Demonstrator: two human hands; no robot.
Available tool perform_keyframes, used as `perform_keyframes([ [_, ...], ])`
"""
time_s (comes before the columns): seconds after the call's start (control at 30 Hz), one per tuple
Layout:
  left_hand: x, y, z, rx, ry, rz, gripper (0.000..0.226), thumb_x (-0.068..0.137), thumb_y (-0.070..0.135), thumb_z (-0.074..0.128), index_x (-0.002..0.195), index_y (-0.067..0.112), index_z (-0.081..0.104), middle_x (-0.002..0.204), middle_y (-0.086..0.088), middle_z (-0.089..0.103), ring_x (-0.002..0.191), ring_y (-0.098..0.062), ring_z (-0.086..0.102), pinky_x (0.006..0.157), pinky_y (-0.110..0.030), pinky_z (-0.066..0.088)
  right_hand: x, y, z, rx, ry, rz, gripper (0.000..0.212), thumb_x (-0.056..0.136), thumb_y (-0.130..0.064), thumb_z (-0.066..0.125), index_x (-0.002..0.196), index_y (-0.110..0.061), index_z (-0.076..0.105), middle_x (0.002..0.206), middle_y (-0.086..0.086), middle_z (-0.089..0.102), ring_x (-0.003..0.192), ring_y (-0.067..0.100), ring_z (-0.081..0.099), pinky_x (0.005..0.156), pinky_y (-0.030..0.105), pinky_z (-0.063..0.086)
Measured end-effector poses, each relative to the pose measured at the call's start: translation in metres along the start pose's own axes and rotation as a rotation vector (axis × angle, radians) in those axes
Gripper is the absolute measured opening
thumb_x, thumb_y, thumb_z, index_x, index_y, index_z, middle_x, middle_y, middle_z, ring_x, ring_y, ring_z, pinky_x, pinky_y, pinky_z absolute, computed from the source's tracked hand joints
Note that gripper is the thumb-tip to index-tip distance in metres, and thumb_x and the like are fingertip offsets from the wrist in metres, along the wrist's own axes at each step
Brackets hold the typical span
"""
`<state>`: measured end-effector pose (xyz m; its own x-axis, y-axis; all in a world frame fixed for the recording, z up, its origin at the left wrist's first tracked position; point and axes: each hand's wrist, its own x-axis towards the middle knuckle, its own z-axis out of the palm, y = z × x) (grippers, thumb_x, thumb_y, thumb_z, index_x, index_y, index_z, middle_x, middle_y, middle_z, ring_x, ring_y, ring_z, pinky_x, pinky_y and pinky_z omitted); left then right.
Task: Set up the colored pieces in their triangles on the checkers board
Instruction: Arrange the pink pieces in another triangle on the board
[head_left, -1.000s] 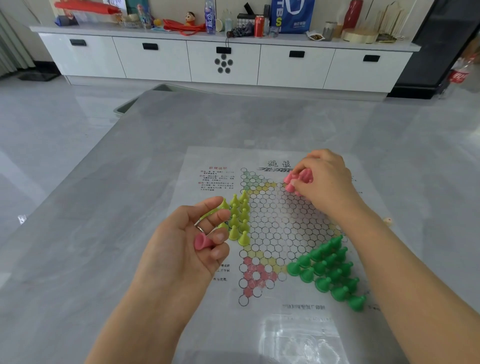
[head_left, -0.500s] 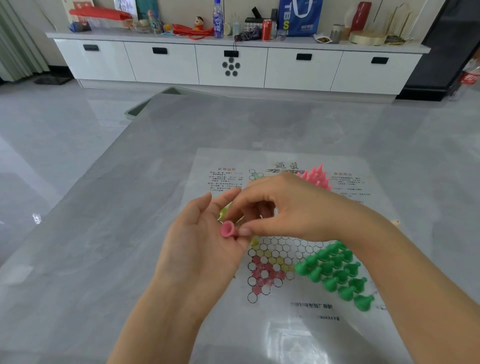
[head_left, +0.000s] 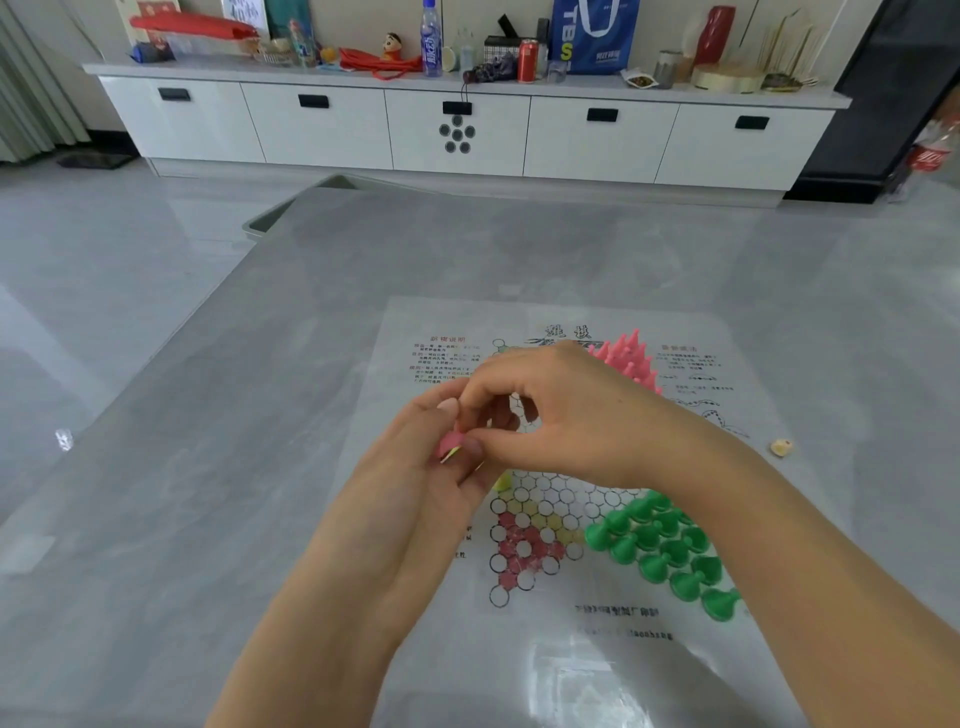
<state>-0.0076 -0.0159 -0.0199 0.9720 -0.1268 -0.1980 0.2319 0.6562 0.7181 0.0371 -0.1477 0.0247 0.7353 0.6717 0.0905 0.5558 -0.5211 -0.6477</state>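
Note:
The paper checkers board lies flat on the grey table. Pink pieces fill the far right triangle, and green pieces fill the near right one. Yellow pieces are mostly hidden behind my hands; one peeks out below them. My left hand holds a pink piece in its fingers above the board. My right hand reaches across and pinches that same pink piece between thumb and forefinger. The near red triangle holds no pieces.
A small pale die-like object lies on the board's right edge. A white sideboard laden with bottles, a can and a bag runs along the far wall. A grey-green tray edge shows past the table's far left corner.
My right hand left the pink triangle and came over to my left hand, where it now pinches the pink piece. My view has tilted slightly.

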Motion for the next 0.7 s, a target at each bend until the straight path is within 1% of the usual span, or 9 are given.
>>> perform_keyframes([
  [0.07,-0.0002,-0.0023,0.0019,0.061,0.037,-0.005,0.024,0.084,0.019,0.050,0.083,0.010,0.073,0.096,-0.010,0.071,0.086,-0.019,0.068,0.070,-0.028,0.057,-0.0008,0.0016,-0.0020,0.038,0.010,0.027,0.007,0.080,-0.015,0.065,0.086,-0.013,0.068,0.077,-0.008,0.066,0.070,-0.002,0.057,0.067,0.012,0.046],
  [0.13,0.0008,-0.0038,0.0029,0.151,0.102,-0.016,0.028,0.090,0.021,0.047,0.078,0.012,0.071,0.085,-0.005,0.073,0.073,-0.016,0.068,0.060,-0.024,0.055,-0.0014,0.0027,-0.0034,0.088,0.017,0.045,0.007,0.081,-0.013,0.065,0.087,-0.012,0.068,0.079,-0.006,0.068,0.071,-0.001,0.061,0.070,0.016,0.050],
  [0.2,0.0014,-0.0036,0.0039,0.235,0.159,-0.007,0.031,0.092,0.021,0.046,0.068,0.014,0.065,0.063,-0.001,0.065,0.054,-0.011,0.060,0.049,-0.020,0.050,-0.0021,0.0033,-0.0042,0.157,0.061,0.049,0.007,0.081,-0.011,0.065,0.086,-0.014,0.067,0.079,-0.005,0.069,0.071,0.001,0.063,0.070,0.016,0.052],
  [0.27,0.0013,-0.0031,0.0049,0.273,0.190,0.001,0.038,0.092,0.019,0.046,0.056,0.015,0.058,0.051,0.001,0.053,0.043,-0.009,0.049,0.042,-0.018,0.044,-0.0026,0.0036,-0.0035,0.193,0.116,0.037,0.008,0.080,-0.009,0.066,0.086,-0.014,0.067,0.077,-0.004,0.069,0.070,0.000,0.062,0.069,0.013,0.051],
  [0.3,0.0012,-0.0029,0.0051,0.266,0.191,0.009,0.037,0.092,0.018,0.046,0.057,0.014,0.056,0.050,0.002,0.050,0.042,-0.008,0.046,0.041,-0.017,0.042,-0.0026,0.0037,-0.0025,0.207,0.134,0.034,0.009,0.080,-0.008,0.065,0.087,-0.015,0.068,0.077,-0.004,0.069,0.070,0.001,0.062,0.069,0.014,0.051],
  [0.4,-0.0002,-0.0022,0.0057,0.208,0.168,0.042,0.028,0.093,0.019,0.044,0.069,0.010,0.055,0.050,0.002,0.049,0.043,-0.007,0.044,0.041,-0.016,0.042,-0.0019,0.0046,0.0025,0.254,0.144,0.055,0.013,0.081,-0.009,0.065,0.092,-0.016,0.067,0.080,-0.002,0.069,0.076,0.007,0.064,0.074,0.022,0.053],
  [0.5,-0.0017,-0.0012,0.0057,0.211,0.156,0.053,0.022,0.093,0.018,0.045,0.076,0.009,0.055,0.052,0.002,0.051,0.043,-0.008,0.045,0.043,-0.016,0.042,-0.0015,0.0051,0.0042,0.308,0.163,0.088,0.010,0.081,-0.014,0.065,0.090,-0.018,0.067,0.080,-0.003,0.069,0.077,0.007,0.065,0.076,0.025,0.054],
  [0.63,-0.0032,0.0008,0.0070,0.232,0.161,0.053,0.018,0.092,0.021,0.046,0.080,0.011,0.056,0.054,0.002,0.052,0.045,-0.008,0.047,0.043,-0.016,0.044,-0.0013,0.0055,0.0051,0.273,0.150,0.100,0.005,0.082,-0.019,0.065,0.086,-0.017,0.067,0.078,-0.005,0.069,0.072,0.001,0.063,0.070,0.019,0.052],
  [0.7,-0.0029,0.0020,0.0073,0.228,0.167,0.039,0.018,0.093,0.024,0.045,0.089,0.011,0.057,0.056,0.001,0.058,0.047,-0.009,0.053,0.044,-0.018,0.047,-0.0014,0.0062,0.0024,0.246,0.159,0.092,0.003,0.081,-0.023,0.064,0.082,-0.022,0.067,0.072,-0.012,0.068,0.066,-0.005,0.059,0.061,0.010,0.048],
])
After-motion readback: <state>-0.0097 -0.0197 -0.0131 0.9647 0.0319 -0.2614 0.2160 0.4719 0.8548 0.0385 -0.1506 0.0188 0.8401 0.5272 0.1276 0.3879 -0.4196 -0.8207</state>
